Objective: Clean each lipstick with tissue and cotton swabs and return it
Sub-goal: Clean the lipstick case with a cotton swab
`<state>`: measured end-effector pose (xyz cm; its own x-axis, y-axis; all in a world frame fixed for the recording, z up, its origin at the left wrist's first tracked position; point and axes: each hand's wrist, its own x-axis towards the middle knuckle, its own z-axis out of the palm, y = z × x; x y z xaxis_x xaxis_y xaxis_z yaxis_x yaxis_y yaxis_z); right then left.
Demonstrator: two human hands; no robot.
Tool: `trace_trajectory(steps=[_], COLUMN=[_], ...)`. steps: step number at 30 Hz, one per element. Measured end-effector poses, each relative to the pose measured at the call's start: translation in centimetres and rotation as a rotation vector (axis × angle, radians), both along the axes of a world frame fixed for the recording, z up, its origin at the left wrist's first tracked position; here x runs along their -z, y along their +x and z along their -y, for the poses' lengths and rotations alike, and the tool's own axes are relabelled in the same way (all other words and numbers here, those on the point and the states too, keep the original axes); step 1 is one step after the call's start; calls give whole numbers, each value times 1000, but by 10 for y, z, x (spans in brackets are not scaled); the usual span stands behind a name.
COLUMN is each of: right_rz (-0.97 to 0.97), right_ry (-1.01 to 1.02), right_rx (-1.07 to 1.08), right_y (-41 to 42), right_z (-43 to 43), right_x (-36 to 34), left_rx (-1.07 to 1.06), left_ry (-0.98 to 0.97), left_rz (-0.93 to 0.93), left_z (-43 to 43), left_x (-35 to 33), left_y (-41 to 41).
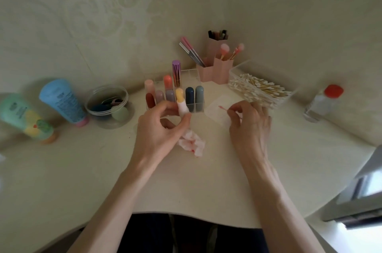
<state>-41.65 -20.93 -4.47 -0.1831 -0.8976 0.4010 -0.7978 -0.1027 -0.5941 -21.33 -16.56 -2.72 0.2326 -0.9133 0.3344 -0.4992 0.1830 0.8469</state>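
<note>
A rack (191, 73) of upright lipsticks (189, 95) is set at the back middle of the tabletop (186, 186). Brush holders (222, 71) are placed behind it to the right, a box of cotton swabs (240, 65) further right, a bottle (322, 104) far right. A tub (106, 87) is set left of the rack, two tubes (62, 102) beyond it. A tissue (191, 142) is laid before the rack, between the left hand (159, 128), in which one lipstick (183, 107) is held, and the right hand (250, 122), in which a single swab (224, 108) is held.

Nine lipsticks (189, 95) — two tubes (62, 101)
</note>
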Motion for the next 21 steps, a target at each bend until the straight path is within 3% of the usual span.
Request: trace_trajectory(steps=[3, 8, 13, 21], right_rz=[305, 579, 564, 509], right_ry=[19, -39, 24, 44], right_rx=[-253, -595, -750, -783], right_y=[9, 28, 35, 44], right_z=[-4, -16, -24, -31], right_x=[-5, -17, -16, -14], left_rx=[114, 178, 234, 276], left_ry=[64, 167, 177, 134], left_rz=[-149, -408, -421, -395], left_z=[-7, -26, -36, -39], left_x=[-4, -1, 8, 9], left_y=[7, 26, 37, 37])
